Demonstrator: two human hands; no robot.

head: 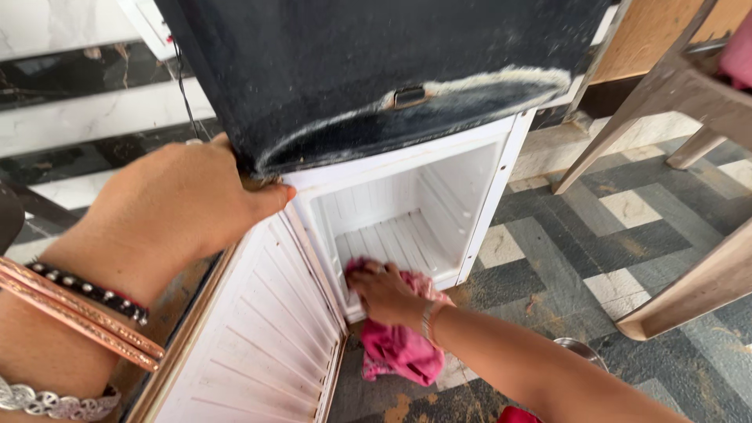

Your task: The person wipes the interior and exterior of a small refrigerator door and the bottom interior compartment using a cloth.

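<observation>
Wiping under way: right hand (381, 291) clamps the pink cloth (401, 348) at the white compartment (407, 227), centre frame. Left hand (176, 205), well apart, seemingly grips the cabinet's edge by the open door (266, 337). Deeper corners need reaching.

I see open room deep inside the white compartment (423, 211) — its swung door (266, 337) blocks the left. Chair legs (666, 117) crowd the right.

Right hand (381, 293) with pink cloth (401, 349) at open white cabinet (407, 211) (left hand (176, 207) on its top corner).
</observation>
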